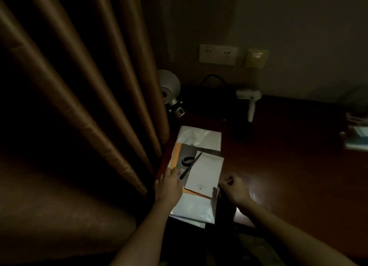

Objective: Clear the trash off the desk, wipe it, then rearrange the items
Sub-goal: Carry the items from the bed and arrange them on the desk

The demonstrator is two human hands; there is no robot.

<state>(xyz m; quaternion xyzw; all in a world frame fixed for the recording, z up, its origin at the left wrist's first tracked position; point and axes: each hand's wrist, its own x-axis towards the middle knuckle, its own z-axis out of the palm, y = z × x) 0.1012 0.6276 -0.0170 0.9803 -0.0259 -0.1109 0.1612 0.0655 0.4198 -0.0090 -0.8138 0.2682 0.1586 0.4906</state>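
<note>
A stack of flat items lies at the left end of the dark red desk (288, 166): a clear plastic sleeve (199, 138) at the bottom, an orange-edged booklet (176, 156) on it, and a white notepad (205, 172) on top. A black pen (190, 166) lies slanted across the notepad's left edge. My left hand (169, 184) rests on the stack's left side, fingertips near the pen's lower end. My right hand (235, 188) hovers at the stack's right edge with fingers curled; what it pinches, if anything, is too dim to tell.
Brown curtains (79, 86) hang close on the left. A round desk lamp (169, 88) stands at the back left, a white hair dryer (251, 102) with black cable lies behind the stack, wall sockets (218, 54) above. A pale tray of items (356, 134) sits at the right edge.
</note>
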